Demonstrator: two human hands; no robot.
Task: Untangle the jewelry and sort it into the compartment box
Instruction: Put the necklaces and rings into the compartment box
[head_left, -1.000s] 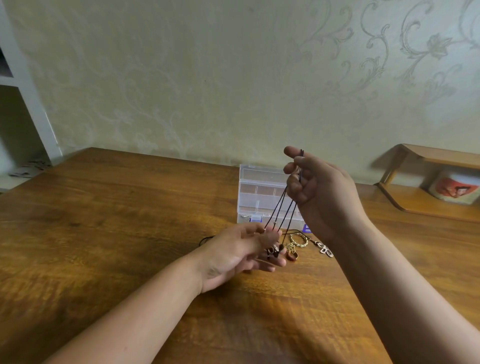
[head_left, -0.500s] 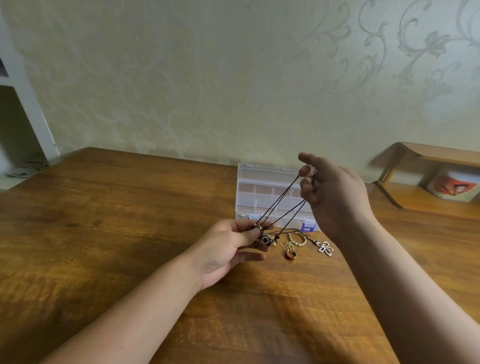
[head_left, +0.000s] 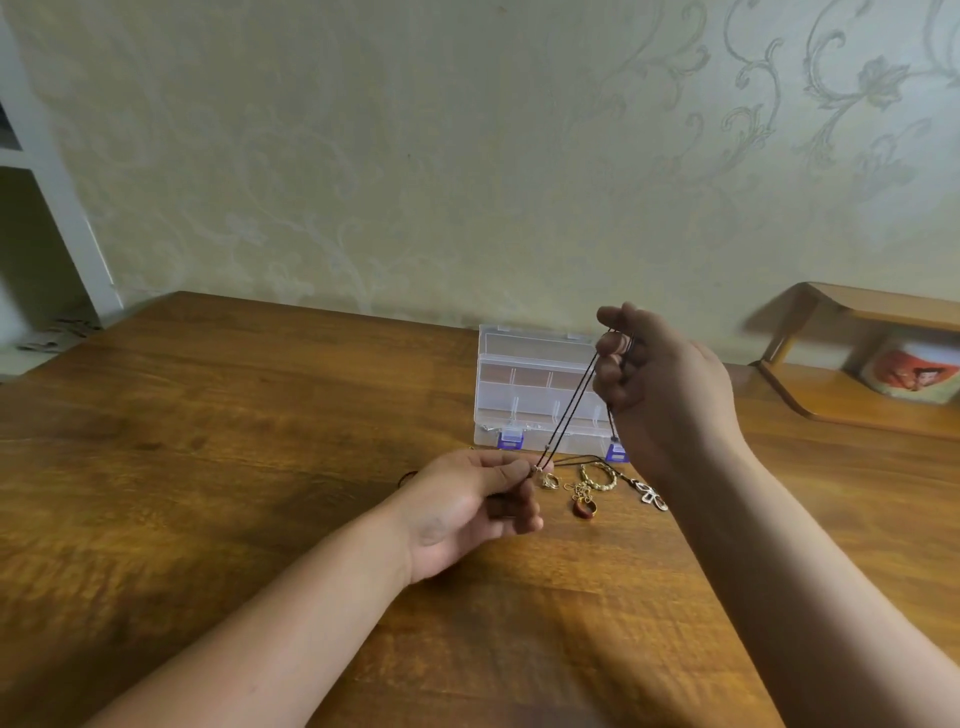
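Since half a second ago the right hand (head_left: 660, 384) has kept its height while the spread of strands between the hands has narrowed to a tight pair, and the dark pendant seen at the left fingertips is no longer visible. Right grip: fingers curled, pinching the upper end of the black cord (head_left: 569, 410), with a short tail hanging below the fist. Left hand (head_left: 467, 501): thumb and forefinger pinch the cord's lower end at a small pale bead or clasp, the other fingers loosely curled. So held, the cord runs taut with its long axis slanting from near left, low, up to far right, above the tabletop (head_left: 234, 467) and in front of the compartment box (head_left: 535, 384), which stands open at the far side. Just right of the left hand, on the wood, lie a gold ring-like piece (head_left: 597, 477), a red-stoned ring (head_left: 584, 508) and a silver flower charm (head_left: 652, 496). My reading is that untangling is in hand; next the freed cord would want lifting clear of that heap and lowering into one compartment.
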